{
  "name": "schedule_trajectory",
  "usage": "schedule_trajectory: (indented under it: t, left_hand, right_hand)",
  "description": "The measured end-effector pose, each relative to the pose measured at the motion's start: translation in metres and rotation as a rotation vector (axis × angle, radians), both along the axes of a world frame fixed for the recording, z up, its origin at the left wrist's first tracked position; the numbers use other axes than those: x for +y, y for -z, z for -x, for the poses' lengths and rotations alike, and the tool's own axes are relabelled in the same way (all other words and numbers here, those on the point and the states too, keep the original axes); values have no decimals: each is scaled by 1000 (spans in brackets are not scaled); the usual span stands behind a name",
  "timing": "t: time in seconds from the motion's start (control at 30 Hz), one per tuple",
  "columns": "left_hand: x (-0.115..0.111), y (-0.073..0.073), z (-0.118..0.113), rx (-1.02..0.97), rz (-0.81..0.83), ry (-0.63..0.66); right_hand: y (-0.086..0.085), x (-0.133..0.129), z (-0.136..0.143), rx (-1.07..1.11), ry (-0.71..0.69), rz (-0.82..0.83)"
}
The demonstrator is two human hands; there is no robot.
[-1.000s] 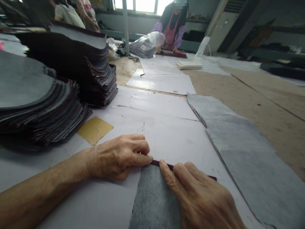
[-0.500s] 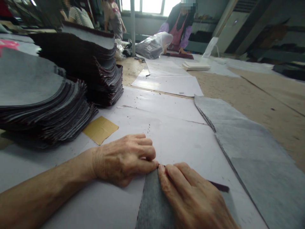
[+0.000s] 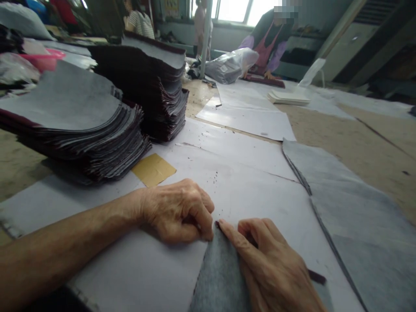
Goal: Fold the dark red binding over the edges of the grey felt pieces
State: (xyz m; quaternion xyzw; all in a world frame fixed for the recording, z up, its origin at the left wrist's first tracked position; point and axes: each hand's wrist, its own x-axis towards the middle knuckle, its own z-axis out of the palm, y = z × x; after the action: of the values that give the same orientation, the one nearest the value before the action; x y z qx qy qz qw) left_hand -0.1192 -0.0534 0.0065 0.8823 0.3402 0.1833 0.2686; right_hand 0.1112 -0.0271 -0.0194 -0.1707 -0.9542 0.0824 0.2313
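A grey sheet piece [image 3: 219, 273], narrow at its far corner and dark along its edge, lies in front of me on white paper [image 3: 152, 273]. With fingers curled and tips pinched, my left hand [image 3: 178, 212] is at the left edge of that corner. My right hand [image 3: 276, 264] rests over the piece; its index finger is stretched and presses a small dark maroon bit at the corner, while the other fingers are bent. Beyond the right wrist a dark strip [image 3: 316, 277] shows. Much of the piece is hidden under the right hand.
Two tall stacks of grey-and-maroon sheets, a near one [image 3: 113, 151] and a far one [image 3: 139, 69], stand at left. A yellow square [image 3: 154, 170] lies beside them. Long grey sheets [image 3: 364, 212] lie at right. Across the table a co-worker [image 3: 264, 47] stands behind a plastic bag [image 3: 230, 65].
The view has shifted, so things sit farther right. My left fingers have drawn in beside the corner; my right index finger now stretches apart from the other fingers, which have lifted and bent.
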Motion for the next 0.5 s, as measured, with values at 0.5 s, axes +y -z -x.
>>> schedule_trajectory:
  t: [0.5]
  left_hand:
    - [2, 1, 1, -50, 56, -50]
  right_hand:
    - [-15, 3, 2, 70, 62, -7]
